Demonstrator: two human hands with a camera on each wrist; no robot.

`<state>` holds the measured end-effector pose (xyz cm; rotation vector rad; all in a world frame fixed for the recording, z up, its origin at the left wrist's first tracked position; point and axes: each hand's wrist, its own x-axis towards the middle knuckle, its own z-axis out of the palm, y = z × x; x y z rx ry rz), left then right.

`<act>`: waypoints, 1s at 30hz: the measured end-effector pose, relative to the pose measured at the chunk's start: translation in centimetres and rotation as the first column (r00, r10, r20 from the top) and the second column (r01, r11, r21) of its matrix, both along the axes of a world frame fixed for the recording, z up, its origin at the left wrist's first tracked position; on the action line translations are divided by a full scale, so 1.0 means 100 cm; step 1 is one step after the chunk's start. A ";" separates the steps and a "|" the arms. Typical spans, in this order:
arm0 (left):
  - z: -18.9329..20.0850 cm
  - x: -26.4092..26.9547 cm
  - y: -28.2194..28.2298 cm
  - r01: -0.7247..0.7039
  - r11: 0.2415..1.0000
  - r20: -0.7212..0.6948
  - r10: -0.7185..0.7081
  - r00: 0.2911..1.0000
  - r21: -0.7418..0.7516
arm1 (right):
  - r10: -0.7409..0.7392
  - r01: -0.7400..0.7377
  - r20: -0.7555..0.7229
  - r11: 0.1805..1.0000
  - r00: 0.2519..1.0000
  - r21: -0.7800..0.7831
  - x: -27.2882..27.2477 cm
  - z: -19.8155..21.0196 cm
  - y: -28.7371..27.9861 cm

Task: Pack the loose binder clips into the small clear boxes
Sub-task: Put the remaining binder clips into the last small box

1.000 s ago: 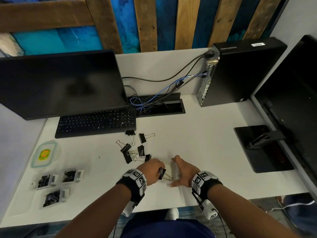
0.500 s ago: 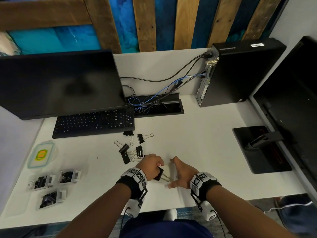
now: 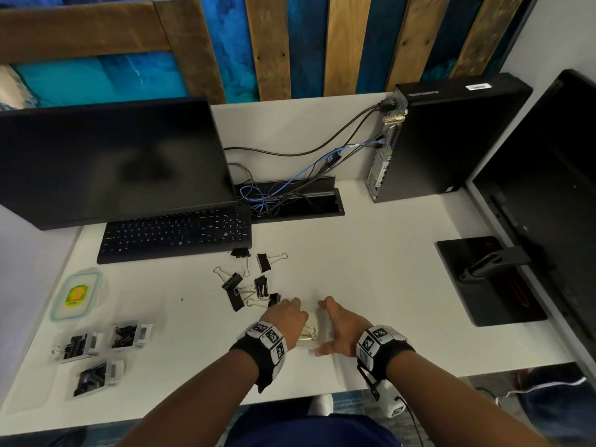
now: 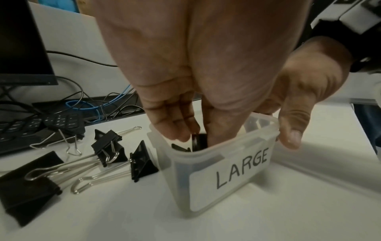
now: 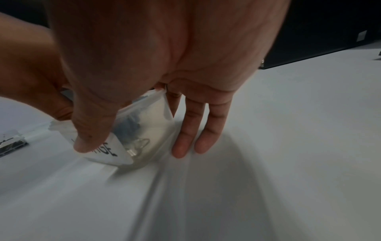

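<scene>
Binder clips are lying loose in a cluster just in front of the keyboard, about six by my count. The clear box labelled LARGE is standing on the desk between both hands. Three more small boxes, already filled, are sitting well apart to the left. The right hand is bracing the box, thumb and straight fingers against its walls. The left hand is dipping curled fingers inside, pinching one black clip. Likely next: releasing it and reaching for another.
</scene>
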<state>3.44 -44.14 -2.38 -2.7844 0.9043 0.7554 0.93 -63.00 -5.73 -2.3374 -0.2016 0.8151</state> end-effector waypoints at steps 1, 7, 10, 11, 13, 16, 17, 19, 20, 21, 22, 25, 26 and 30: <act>0.000 0.000 0.001 -0.001 1.000 0.003 0.001 1.000 -0.015 | 0.000 0.000 0.001 1.000 1.000 -0.002 0.000 0.000 0.000; 0.008 0.004 0.012 -0.220 0.945 -0.063 0.211 0.975 -0.241 | -0.013 0.013 -0.003 1.000 1.000 -0.011 0.000 0.002 0.001; 0.011 0.005 0.010 -0.229 0.929 -0.030 0.230 0.973 -0.290 | -0.015 0.015 0.002 0.999 1.000 -0.029 -0.001 0.002 0.001; 0.010 0.005 0.009 -0.222 0.932 -0.022 0.225 0.974 -0.285 | -0.011 0.011 0.003 1.000 1.000 -0.029 -0.001 0.002 0.002; 0.004 0.005 0.009 -0.193 0.945 -0.050 0.186 0.981 -0.266 | 0.011 -0.011 0.009 1.000 1.000 -0.025 0.000 0.004 0.002; -0.010 0.001 0.012 -0.163 0.948 -0.153 0.124 0.980 -0.273 | 0.024 -0.024 0.016 0.999 1.000 -0.025 0.000 0.006 0.002; -0.013 0.000 0.014 -0.156 0.943 -0.156 0.114 0.981 -0.293 | 0.023 -0.023 0.021 0.999 1.000 -0.026 0.000 0.007 0.002; -0.016 -0.002 0.022 -0.173 0.927 -0.162 0.125 0.979 -0.333 | 0.023 -0.022 0.024 0.999 0.999 -0.030 0.000 0.007 0.002; -0.016 -0.002 0.026 -0.191 0.920 -0.179 0.136 0.974 -0.343 | 0.025 -0.024 0.023 0.999 0.999 -0.030 0.000 0.007 0.002; -0.015 -0.003 0.029 -0.200 0.914 -0.194 0.138 0.971 -0.352 | 0.028 -0.027 0.022 0.999 0.999 -0.029 0.000 0.007 0.002; -0.013 -0.004 0.031 -0.204 0.914 -0.198 0.141 0.970 -0.350 | 0.029 -0.029 0.020 0.999 0.999 -0.029 0.000 0.007 0.002; -0.009 -0.005 0.030 -0.231 0.914 -0.165 0.184 0.969 -0.335 | 0.024 -0.024 0.013 0.999 1.000 -0.028 -0.001 0.007 0.003; -0.009 -0.005 0.027 -0.227 0.922 -0.146 0.190 0.971 -0.313 | 0.022 -0.022 0.009 0.999 1.000 -0.025 -0.001 0.007 0.004; -0.010 -0.005 0.016 -0.146 0.982 -0.113 0.133 0.985 -0.119 | 0.025 -0.025 0.007 0.999 1.000 -0.021 0.000 0.009 0.006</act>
